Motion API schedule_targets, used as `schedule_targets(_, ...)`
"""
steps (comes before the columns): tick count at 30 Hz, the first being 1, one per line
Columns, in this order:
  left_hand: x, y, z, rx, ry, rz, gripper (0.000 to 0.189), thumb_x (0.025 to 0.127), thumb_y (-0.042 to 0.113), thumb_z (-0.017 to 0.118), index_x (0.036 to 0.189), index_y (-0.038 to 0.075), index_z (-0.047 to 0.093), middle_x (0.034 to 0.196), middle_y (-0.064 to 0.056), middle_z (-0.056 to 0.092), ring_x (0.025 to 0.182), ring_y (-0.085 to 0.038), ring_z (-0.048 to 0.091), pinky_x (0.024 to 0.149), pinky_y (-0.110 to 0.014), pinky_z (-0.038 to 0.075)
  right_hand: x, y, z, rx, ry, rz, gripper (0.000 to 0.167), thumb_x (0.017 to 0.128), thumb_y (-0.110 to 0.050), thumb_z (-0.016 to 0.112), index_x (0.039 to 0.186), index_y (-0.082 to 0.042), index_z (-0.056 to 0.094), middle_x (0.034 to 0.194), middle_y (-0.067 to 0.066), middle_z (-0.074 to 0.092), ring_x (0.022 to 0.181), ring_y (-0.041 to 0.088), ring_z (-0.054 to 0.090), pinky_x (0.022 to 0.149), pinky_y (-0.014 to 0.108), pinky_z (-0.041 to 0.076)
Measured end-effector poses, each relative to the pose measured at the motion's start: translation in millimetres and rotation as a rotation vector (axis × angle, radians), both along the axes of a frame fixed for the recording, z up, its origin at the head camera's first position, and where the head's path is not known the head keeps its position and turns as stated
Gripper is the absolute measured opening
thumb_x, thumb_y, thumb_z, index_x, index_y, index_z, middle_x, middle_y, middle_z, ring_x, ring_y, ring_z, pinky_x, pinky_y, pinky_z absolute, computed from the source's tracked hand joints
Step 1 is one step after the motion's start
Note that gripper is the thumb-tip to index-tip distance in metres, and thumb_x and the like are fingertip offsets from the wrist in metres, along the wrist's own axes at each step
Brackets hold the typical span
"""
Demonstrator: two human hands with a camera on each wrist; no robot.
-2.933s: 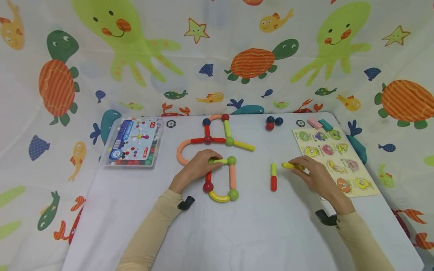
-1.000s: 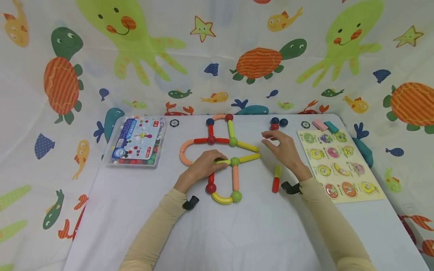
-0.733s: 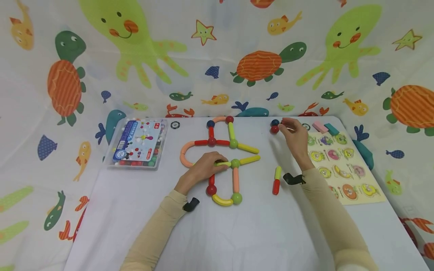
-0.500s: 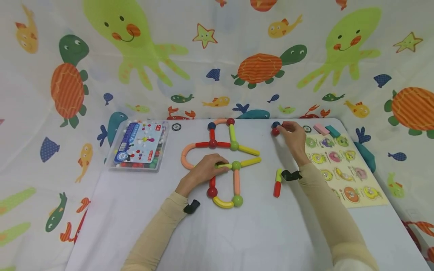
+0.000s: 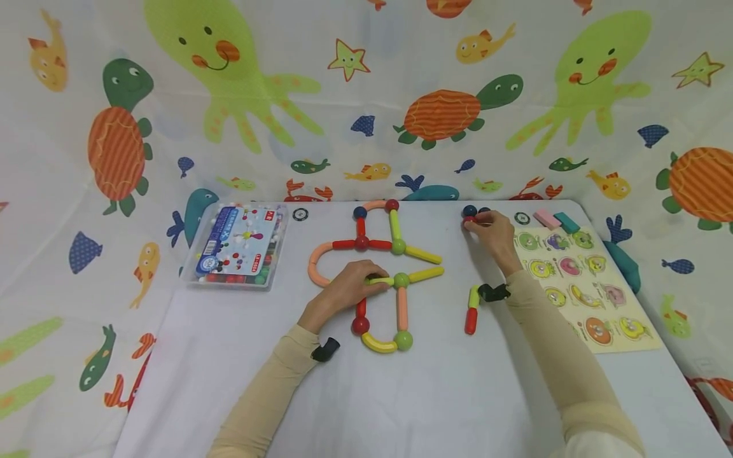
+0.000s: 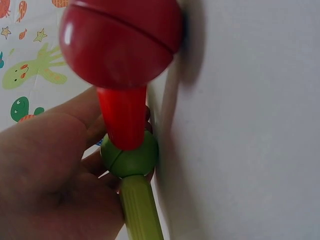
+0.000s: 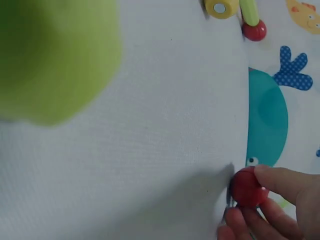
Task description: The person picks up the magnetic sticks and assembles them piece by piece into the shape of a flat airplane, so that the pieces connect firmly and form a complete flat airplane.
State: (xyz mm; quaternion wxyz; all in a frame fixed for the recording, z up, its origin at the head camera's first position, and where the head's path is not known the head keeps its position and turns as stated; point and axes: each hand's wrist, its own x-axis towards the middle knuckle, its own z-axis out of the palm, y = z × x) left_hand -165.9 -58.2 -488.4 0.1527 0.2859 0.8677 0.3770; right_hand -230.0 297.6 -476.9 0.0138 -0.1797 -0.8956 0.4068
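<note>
A flat figure of magnetic rods and balls lies on the table, with red rods (image 5: pixel 380 244), green balls (image 5: pixel 401 280) and two yellow rods (image 5: pixel 426 274) pointing right. My left hand (image 5: pixel 348 286) holds its middle, fingers around a yellow-green rod (image 6: pixel 140 207) beside a green ball (image 6: pixel 131 154). A red rod (image 6: pixel 124 117) and red ball (image 6: pixel 120 42) join there in the left wrist view. At the back right, my right hand (image 5: pixel 497 236) pinches a red ball (image 7: pixel 249 187) between thumb and fingers. Two dark blue balls (image 5: pixel 469 210) sit right behind it, one partly hidden by the hand.
A clear plastic box (image 5: pixel 235 247) of magnetic pieces stands at the left. A yellow-green rod (image 5: pixel 473 296) joined to a red rod (image 5: pixel 471 321) lies below my right wrist. A fruit puzzle board (image 5: pixel 590 292) and pink and teal blocks (image 5: pixel 548 219) lie at the right.
My right hand has set a yellow rod against the middle right green ball, then moved to the back and taken hold of the red ball. My left hand has stayed on the figure.
</note>
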Motion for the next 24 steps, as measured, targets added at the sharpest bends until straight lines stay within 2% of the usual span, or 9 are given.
schedule_targets(6,0.2,1.5,0.4,-0.005,0.003,-0.001,0.027,0.095,0.025,0.072,0.120,0.015,0.073,0.107,0.003,0.069,0.097,-0.011,0.060,0.091,-0.030,0.053,-1.7,4,0.8,0.039,0.020,0.046,0.047,0.096,-0.027,0.071,0.132,0.001,0.057,0.131,0.022,0.063,0.119,0.035,0.060,0.099,0.045,0.049)
schedule_targets(9,-0.2,1.3,0.7,-0.006,-0.001,0.002,0.028,0.095,0.025,0.073,0.121,0.015,0.073,0.108,0.003,0.070,0.098,-0.011,0.060,0.092,-0.031,0.053,3.5,3,5.9,0.034,0.019,0.065,0.050,0.096,-0.029,0.070,0.136,-0.002,0.056,0.134,0.021,0.061,0.122,0.035,0.059,0.103,0.048,0.048)
schedule_targets(13,-1.1,0.9,1.8,-0.003,0.004,0.005,0.028,0.095,0.025,0.073,0.121,0.015,0.073,0.109,0.002,0.070,0.099,-0.012,0.061,0.093,-0.032,0.053,19.7,-1,18.6,0.031,0.042,0.151,0.052,0.097,-0.035,0.068,0.140,-0.007,0.057,0.136,0.018,0.061,0.124,0.034,0.058,0.101,0.048,0.050)
schedule_targets(16,-1.5,0.8,2.2,-0.005,0.010,0.005,0.028,0.095,0.025,0.073,0.121,0.014,0.073,0.109,0.002,0.070,0.099,-0.013,0.061,0.093,-0.032,0.054,36.9,-5,25.0,0.040,0.050,0.256,0.052,0.098,-0.037,0.068,0.140,-0.009,0.058,0.135,0.017,0.062,0.123,0.034,0.059,0.098,0.048,0.052)
schedule_targets(20,-1.0,1.0,1.8,-0.006,0.004,0.009,0.029,0.095,0.026,0.073,0.121,0.014,0.073,0.109,0.002,0.070,0.099,-0.012,0.061,0.094,-0.032,0.054,57.7,-12,21.8,0.062,0.012,0.380,0.049,0.096,-0.034,0.070,0.137,-0.009,0.060,0.128,0.016,0.066,0.116,0.032,0.062,0.096,0.047,0.053)
schedule_targets(24,0.7,1.4,0.4,0.000,-0.008,0.011,0.029,0.095,0.025,0.073,0.122,0.014,0.072,0.110,0.001,0.070,0.099,-0.013,0.061,0.094,-0.033,0.054,69.9,-18,12.9,0.075,-0.008,0.462,0.041,0.095,-0.027,0.073,0.130,-0.008,0.063,0.120,0.013,0.070,0.108,0.030,0.066,0.093,0.045,0.056)
